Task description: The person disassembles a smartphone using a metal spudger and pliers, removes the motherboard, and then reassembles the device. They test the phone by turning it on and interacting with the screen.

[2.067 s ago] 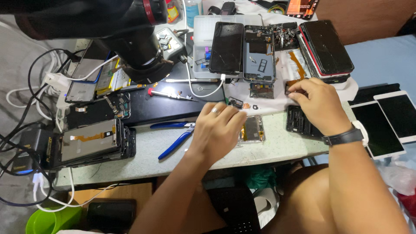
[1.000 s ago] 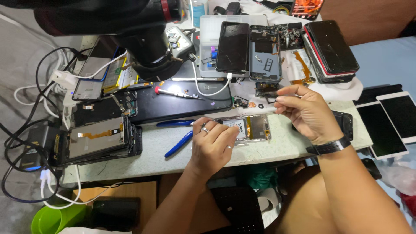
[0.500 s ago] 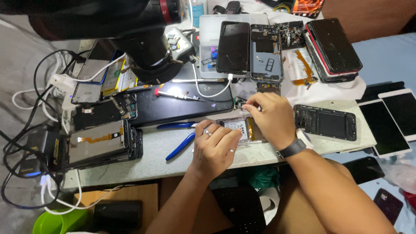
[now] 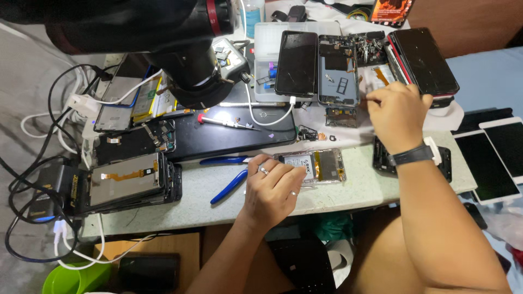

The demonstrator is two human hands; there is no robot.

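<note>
At nine o'clock on the bench [image 4: 218, 201] lies a stack of opened phone screens [image 4: 131, 182] with an orange flex cable showing, cables trailing off beyond it. Moving toward the centre, a red-handled screwdriver [image 4: 226, 122] rests on a dark tablet [image 4: 234, 136], and blue-handled pliers [image 4: 229, 182] lie just beside the left hand, at its nine o'clock.

The left hand [image 4: 272, 188] rests palm down with fingers curled over the near-left end of the opened phone [image 4: 318, 166], pressing it to the bench rather than lifting it. The opened phone sits at the bench's middle, back cover off, battery and orange tape exposed, its long axis running from nine to three o'clock; most of its length stretches out toward three o'clock from the left hand's fingers.

The right hand [image 4: 397, 117] is apart from the opened phone, at about one o'clock from it, over the white cloth [image 4: 447, 117]. Its fingers are pinched together near small loose parts; whether they grasp anything cannot be told. The left hand is the nearer one, already touching. A black wristband [image 4: 411, 156] circles the right wrist. At three o'clock lie two white-framed screens [image 4: 498, 158].
</note>
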